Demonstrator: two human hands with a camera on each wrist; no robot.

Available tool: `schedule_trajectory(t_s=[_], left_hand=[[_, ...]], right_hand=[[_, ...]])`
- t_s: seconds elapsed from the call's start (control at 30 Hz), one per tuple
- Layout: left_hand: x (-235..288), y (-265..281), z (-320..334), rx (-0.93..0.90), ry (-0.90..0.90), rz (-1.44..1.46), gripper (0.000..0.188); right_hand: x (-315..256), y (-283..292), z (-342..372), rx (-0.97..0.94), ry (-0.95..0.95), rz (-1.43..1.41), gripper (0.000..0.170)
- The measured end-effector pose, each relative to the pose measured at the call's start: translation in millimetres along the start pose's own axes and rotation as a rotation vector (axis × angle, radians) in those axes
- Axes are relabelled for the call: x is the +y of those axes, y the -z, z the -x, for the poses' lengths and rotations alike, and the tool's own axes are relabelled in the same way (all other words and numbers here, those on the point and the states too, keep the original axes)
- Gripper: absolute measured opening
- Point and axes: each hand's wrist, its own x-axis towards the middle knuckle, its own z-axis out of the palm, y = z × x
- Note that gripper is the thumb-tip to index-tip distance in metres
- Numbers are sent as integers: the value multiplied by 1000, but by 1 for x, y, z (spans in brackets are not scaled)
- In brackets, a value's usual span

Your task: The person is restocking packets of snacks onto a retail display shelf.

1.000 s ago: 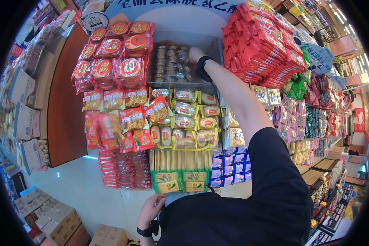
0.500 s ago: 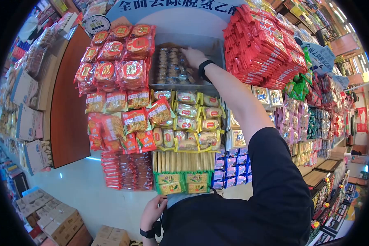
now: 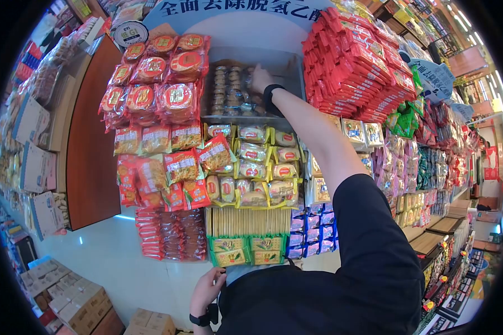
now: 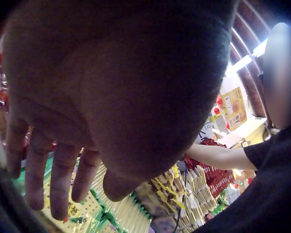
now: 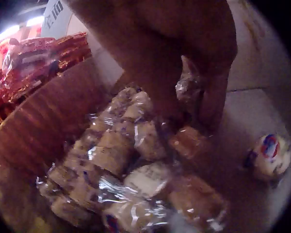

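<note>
My right hand (image 3: 261, 79) reaches into a clear-walled bin (image 3: 246, 119) at the back of the display. Rows of small round pastries in clear wrappers (image 3: 219, 89) fill the bin's left and middle. In the right wrist view, thumb and fingers point down and pinch at a brown wrapped pastry (image 5: 188, 141) among the others. A lone pastry with a red and blue label (image 5: 270, 153) lies to the right on the bin floor. My left hand (image 3: 208, 287) hangs by the body with loose fingers, holding nothing, near green-edged cracker packs (image 3: 229, 255).
Red-wrapped round cakes (image 3: 176, 97) are stacked left of the bin, and a tall pile of red packets (image 3: 355, 67) stands right. Yellow-edged cake packs (image 3: 252, 151) sit in front. A brown panel (image 3: 92, 139) rises at left; cardboard boxes (image 3: 81, 296) stand on the floor.
The right hand has moved slightly within the bin, staying over its right-hand pastries. The head view has shifted a little. The left hand stays by the body.
</note>
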Motion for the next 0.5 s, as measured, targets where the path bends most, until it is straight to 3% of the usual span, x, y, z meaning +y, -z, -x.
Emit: schedule_trajectory(t_s=[0.13, 0.2, 0.27, 0.33, 0.5], left_hand=[[1, -1, 1, -1, 6, 3, 28], [4, 1, -1, -22, 15, -16, 29], [5, 1, -2, -34, 20, -14, 30], [3, 0, -3, -40, 25, 7, 30], [-6, -2, -5, -28, -34, -29, 31]], right_hand=[[-12, 0, -2, -55, -58, -7, 74], [-4, 10, -3, -169, 151, 74, 71], [10, 13, -14, -286, 153, -47, 61], [23, 7, -21, -406, -58, -371, 42], [20, 42, 18, -399, -145, -819, 10]])
